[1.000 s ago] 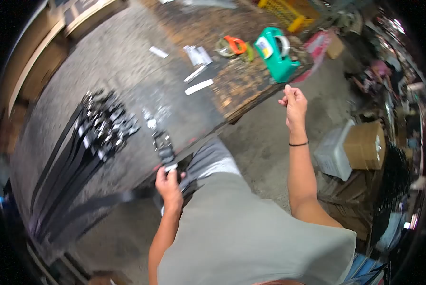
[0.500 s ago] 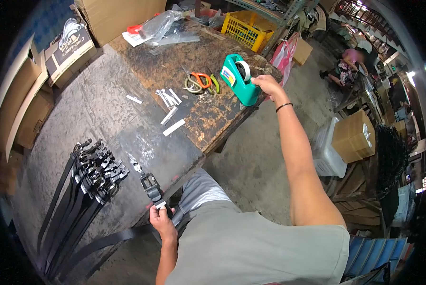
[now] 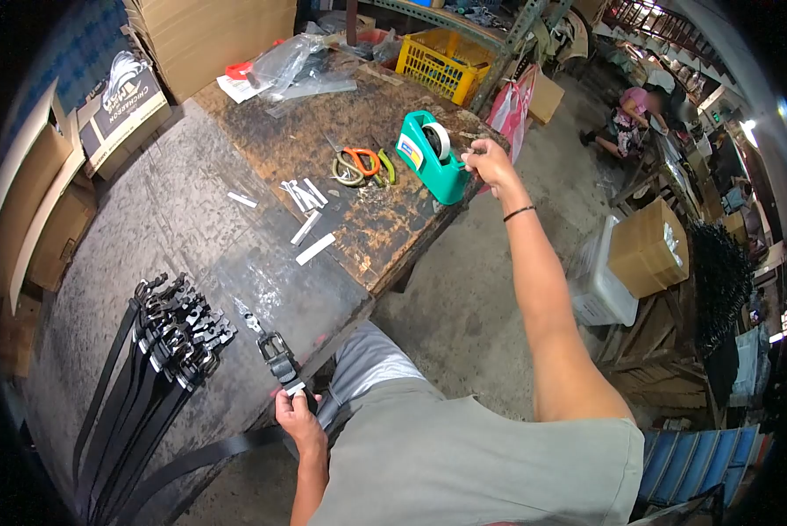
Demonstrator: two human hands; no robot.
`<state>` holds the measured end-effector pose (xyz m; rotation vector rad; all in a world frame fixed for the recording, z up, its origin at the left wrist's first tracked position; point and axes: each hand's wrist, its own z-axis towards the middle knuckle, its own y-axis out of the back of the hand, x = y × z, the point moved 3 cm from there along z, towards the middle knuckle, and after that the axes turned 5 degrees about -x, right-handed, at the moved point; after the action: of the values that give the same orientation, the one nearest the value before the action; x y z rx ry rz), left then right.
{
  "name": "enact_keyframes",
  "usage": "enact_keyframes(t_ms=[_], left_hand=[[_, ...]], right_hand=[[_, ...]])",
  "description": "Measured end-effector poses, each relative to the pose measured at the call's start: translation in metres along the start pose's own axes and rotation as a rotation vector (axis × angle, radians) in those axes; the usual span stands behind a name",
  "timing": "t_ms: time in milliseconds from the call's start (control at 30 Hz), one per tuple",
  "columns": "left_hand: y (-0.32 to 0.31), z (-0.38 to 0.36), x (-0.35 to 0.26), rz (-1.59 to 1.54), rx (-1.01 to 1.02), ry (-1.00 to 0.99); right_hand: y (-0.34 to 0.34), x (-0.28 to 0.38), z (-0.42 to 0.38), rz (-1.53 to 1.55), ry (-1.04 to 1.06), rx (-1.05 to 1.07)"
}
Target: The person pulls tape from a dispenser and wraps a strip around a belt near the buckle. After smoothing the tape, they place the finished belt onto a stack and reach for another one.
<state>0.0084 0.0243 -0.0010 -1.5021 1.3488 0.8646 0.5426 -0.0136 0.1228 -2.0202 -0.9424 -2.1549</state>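
Observation:
My left hand grips a black belt just below its buckle, at the table's front edge. A small white strip lies across the belt by my thumb. Out to the right, my right hand is closed in a pinch beside the cutter end of a green tape dispenser. Whatever is between those fingers is too small to make out. A roll of tape sits in the dispenser.
Several black belts with buckles lie bundled at left. White paper strips, orange-handled scissors and plastic bags are on the table. A yellow crate stands behind, cardboard boxes at far left. Another person sits far right.
My right hand has drawn slightly away from the tape dispenser's end, its fingers still pinched. My left hand keeps its hold on the belt. The whole view has shifted a little.

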Motion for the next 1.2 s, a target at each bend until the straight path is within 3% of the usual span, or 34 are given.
enact_keyframes(t_ms=[433, 833, 900, 933, 967, 1000, 1067, 1100, 1200], left_hand=[[-0.002, 0.001, 0.001, 0.013, 0.037, 0.008], [0.002, 0.003, 0.008, 0.032, 0.044, 0.04], [-0.006, -0.003, -0.004, 0.011, -0.024, 0.074], [-0.007, -0.002, -0.004, 0.008, -0.019, 0.071], [-0.004, -0.001, -0.003, 0.014, -0.019, 0.073], [-0.005, -0.002, -0.004, 0.008, -0.005, 0.069], [-0.002, -0.001, -0.001, 0.001, 0.017, 0.067], [0.001, 0.001, 0.003, -0.003, 0.03, 0.069], [0.002, 0.001, 0.007, -0.012, 0.036, 0.06]], right_hand=[[0.005, -0.025, -0.017, 0.218, -0.167, 0.028], [-0.002, -0.033, -0.022, 0.196, -0.089, 0.006], [-0.002, -0.046, -0.003, 0.023, 0.042, -0.012], [0.001, -0.049, 0.005, -0.422, 0.282, -0.17], [0.001, -0.021, -0.023, -0.644, 0.262, -0.217], [0.004, -0.028, -0.022, -0.753, 0.178, -0.186], [0.011, -0.057, -0.024, -0.657, 0.295, -0.216], [0.01, -0.061, -0.037, -0.62, 0.337, -0.195], [-0.016, -0.116, -0.079, -0.242, 0.138, 0.197]])
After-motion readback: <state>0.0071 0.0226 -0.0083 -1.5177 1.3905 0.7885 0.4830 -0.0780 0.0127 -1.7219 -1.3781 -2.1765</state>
